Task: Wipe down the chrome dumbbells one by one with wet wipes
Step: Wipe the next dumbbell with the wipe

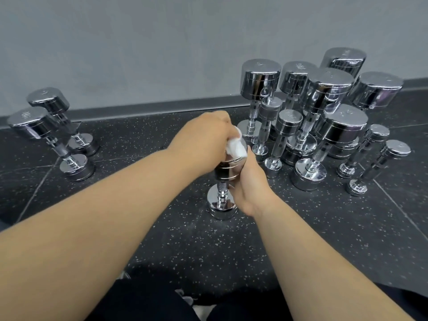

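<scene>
**Top-heavy dumbbell under the wipe, crowded neighbours close by**

The small chrome dumbbell being cleaned (222,206) stands on end on the dark speckled rubber floor (185,239). The left hand (206,137) is bunched around a crumpled white wet wipe (236,147) and presses it onto the dumbbell's upper head. The right hand (252,184) clasps the side of that head and the knurled grip below it. Its fingers go round the far side, so how fully they close is probably firm but not visible.

What could go wrong:
- The dumbbell balances on 1 flat end. A sideways scrub from the left hand, harder than the right hand can brace, would likely tip it.
- Wet chrome is slick, so the steadying hand could slide down the head and lose its hold.
- A fall to the right would strike the nearest upright pieces, and those could knock over others.

Around it:
- Just right of this dumbbell and behind it is a tight cluster of chrome dumbbells (328,89), roughly 10, though overlap makes the count unsure. Some lean on each other.
- Well to its left stand 2 more chrome dumbbells (34,126), tilted in this wide view.
- Behind it runs a grey wall (162,42) with a dark skirting strip (162,110).

The cluster leaves little elbow room on that side; the floor nearer the person is freer.
</scene>
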A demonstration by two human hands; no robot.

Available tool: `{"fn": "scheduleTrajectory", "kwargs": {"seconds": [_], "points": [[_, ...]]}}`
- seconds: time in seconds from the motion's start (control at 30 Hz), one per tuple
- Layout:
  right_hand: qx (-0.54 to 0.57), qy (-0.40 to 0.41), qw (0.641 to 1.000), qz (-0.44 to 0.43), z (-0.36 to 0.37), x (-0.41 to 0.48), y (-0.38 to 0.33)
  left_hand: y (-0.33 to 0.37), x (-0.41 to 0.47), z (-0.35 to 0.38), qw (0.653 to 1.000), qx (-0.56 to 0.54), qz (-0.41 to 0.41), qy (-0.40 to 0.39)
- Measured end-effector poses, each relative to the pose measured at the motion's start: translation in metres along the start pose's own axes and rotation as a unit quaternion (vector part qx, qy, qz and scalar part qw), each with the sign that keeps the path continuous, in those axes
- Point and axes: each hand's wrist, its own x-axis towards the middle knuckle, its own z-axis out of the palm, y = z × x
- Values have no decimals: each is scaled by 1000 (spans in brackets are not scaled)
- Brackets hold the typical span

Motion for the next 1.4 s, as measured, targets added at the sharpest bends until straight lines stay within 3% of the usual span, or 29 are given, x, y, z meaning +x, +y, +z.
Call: {"fn": "scheduleTrajectory", "kwargs": {"seconds": [0.1,0.23,0.33,0.43,0.5,0.63,0.73,0.8,0.93,1.03,1.17,1.3,1.4], "points": [[-21,7,1000,-1,5,-2,1,-23,-16,5,999,-3,-25,31],[-27,-11,1000,-5,3,4,5,-3,-52,12,988,-41,45,141],[-16,-29,999,-28,-2,7,6,21,-23,13,996,-48,25,70],[-1,-11,1000,-22,1,6,5,10,6,6,993,-79,-68,58],[-4,2,1000,-6,3,6,5,-4,-3,4,991,-94,-84,52],[-7,-6,1000,-4,4,8,6,-6,-55,11,986,-104,-7,133],[-5,-24,1000,-17,1,6,5,19,-41,13,993,-88,35,73],[5,-24,1000,-14,0,3,3,22,-15,13,998,-44,-27,18],[-11,-10,1000,0,0,-2,0,-3,-13,11,985,-122,-114,43],[-13,-3,1000,9,6,-3,0,5,-45,17,981,-158,-74,87],[-2,-22,1000,-9,7,-8,-4,20,-36,20,991,-128,-3,36],[-1,10,1000,9,9,-14,-8,3,-24,16,978,-165,-119,51],[-6,37,999,12,12,-19,-14,-2,-47,24,931,-259,-228,118]]}}
